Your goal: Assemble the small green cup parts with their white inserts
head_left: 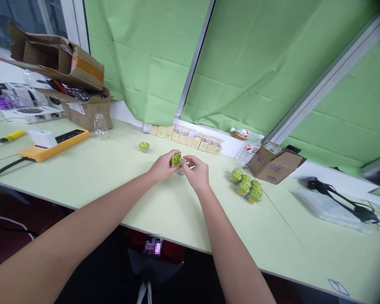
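Above the middle of the table, my left hand (pixel 164 166) is closed around a small green hollow piece (pixel 176 159) like a lid, its open side turned towards me. My right hand (pixel 195 171) meets it from the right, thumb and finger pinched at its edge; what lies between those fingertips is too small to make out. A small clear or pinkish thing shows just below the hands, partly hidden. Beyond my left hand stands a little clear cup with a green lid (pixel 144 146). To the right sits a cluster of several similar green-lidded cups (pixel 246 185).
Small cardboard boxes (pixel 186 138) line the back edge. An orange power strip (pixel 55 145), a clear jar (pixel 100 127) and larger cartons (pixel 85 109) stand left. Plastic bottles (pixel 247 153), an open carton (pixel 275 162) and a black cable (pixel 345 200) over plastic bags lie right.
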Demonstrator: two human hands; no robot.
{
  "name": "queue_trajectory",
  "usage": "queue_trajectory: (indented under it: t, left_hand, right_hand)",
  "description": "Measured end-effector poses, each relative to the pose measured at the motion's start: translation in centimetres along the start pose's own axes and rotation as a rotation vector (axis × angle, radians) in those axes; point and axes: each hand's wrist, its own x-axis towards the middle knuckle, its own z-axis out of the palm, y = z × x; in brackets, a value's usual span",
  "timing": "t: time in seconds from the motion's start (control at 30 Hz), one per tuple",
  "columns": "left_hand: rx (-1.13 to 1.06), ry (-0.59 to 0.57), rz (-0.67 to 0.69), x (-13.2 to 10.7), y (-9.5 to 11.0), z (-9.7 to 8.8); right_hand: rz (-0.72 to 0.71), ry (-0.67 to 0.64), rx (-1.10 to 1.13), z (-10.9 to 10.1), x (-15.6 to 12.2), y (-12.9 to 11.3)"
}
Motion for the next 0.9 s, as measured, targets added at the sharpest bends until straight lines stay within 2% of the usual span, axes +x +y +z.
queue_trajectory:
  t: [0.3, 0.7, 0.9]
  left_hand:
    - [0.032, -0.107, 0.008, -0.3, 0.2, 0.2]
    - [0.101, -0.124, 0.028, -0.5, 0.1, 0.6]
    - [0.176, -0.163, 0.011, -0.6, 0.7, 0.4]
  right_hand:
    - [-0.083, -0.051, -0.175, 0.2, -0.3, -0.2]
    - [-0.105, -0.055, -0.296, 1.1, -0.7, -0.1]
    - [-0.115, -0.044, -0.363, 1.1, -0.6, 0.0]
